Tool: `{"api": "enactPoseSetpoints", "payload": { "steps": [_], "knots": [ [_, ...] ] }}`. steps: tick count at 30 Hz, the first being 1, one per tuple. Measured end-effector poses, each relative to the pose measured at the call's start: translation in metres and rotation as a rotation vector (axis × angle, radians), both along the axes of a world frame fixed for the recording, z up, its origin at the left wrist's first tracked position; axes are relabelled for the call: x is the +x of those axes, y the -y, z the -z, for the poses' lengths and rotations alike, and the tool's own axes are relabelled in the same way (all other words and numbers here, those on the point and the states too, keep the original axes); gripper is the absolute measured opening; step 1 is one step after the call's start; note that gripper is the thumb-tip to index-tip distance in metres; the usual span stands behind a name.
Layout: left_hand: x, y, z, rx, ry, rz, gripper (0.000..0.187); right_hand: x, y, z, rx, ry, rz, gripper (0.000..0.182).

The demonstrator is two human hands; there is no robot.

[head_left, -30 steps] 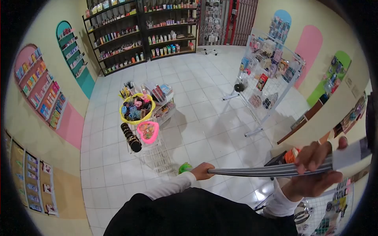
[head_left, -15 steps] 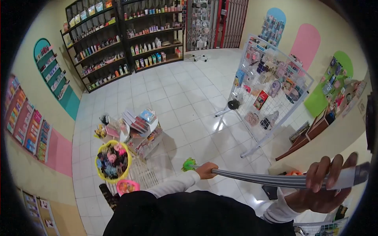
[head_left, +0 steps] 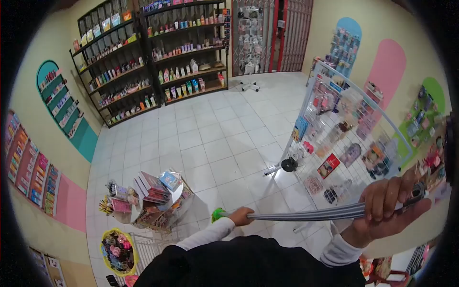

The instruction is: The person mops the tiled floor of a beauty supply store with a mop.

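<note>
Both hands stay clamped on a striped broom handle (head_left: 311, 214): left hand (head_left: 240, 215) low near its green head (head_left: 217, 214), right hand (head_left: 388, 205) high, as the view swings from the round display stand (head_left: 153, 201) towards the wire rack (head_left: 349, 143).

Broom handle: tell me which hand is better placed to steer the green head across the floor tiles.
Left, probably. The left hand grips the broom handle low, right beside the green head. The right hand is wrapped around the upper end near the camera, so it looks better suited to anchoring and pivoting.
</note>
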State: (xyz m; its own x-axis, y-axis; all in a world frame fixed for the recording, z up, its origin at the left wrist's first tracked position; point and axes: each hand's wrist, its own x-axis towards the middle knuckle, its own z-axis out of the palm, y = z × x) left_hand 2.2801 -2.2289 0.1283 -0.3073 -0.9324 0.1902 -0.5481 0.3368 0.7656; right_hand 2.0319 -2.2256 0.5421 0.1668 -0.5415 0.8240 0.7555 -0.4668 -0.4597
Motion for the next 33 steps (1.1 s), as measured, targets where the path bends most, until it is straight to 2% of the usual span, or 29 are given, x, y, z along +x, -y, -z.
{"api": "enactPoseSetpoints", "payload": {
  "steps": [4, 7, 8, 11, 15, 18, 21, 22, 26, 33],
  "knots": [
    [0.029, 0.072, -0.029, 0.100, 0.013, -0.160, 0.022, 0.024, 0.088, 0.003, -0.011, 0.011, -0.108, 0.041],
    [0.041, 0.121, -0.066, 0.019, -0.103, -0.255, 0.025, 0.047, 0.152, 0.002, -0.013, 0.081, -0.036, 0.037],
    [0.041, 0.141, -0.078, -0.051, -0.211, -0.225, 0.022, 0.057, 0.171, 0.005, 0.000, 0.100, -0.035, 0.039],
    [0.054, 0.204, -0.121, -0.071, -0.181, -0.199, 0.021, 0.084, 0.232, 0.015, -0.026, 0.081, -0.046, 0.040],
    [0.097, 0.294, -0.108, -0.155, -0.106, -0.265, 0.023, 0.127, 0.319, 0.026, -0.069, 0.076, -0.186, 0.046],
    [0.133, 0.357, -0.114, -0.171, -0.167, -0.220, 0.024, 0.167, 0.385, 0.024, -0.105, 0.056, -0.243, 0.047],
    [0.166, 0.418, -0.124, -0.028, -0.068, -0.200, 0.020, 0.204, 0.437, 0.021, -0.085, 0.086, -0.120, 0.041],
    [0.176, 0.437, -0.131, 0.000, -0.077, -0.175, 0.022, 0.211, 0.455, 0.023, -0.089, 0.087, -0.155, 0.049],
    [0.214, 0.526, -0.125, -0.049, -0.110, -0.086, 0.011, 0.251, 0.526, 0.021, -0.028, 0.137, -0.039, 0.051],
    [0.263, 0.679, -0.113, -0.021, -0.121, -0.025, 0.014, 0.313, 0.662, 0.032, -0.137, 0.075, -0.057, 0.047]
  ]
}}
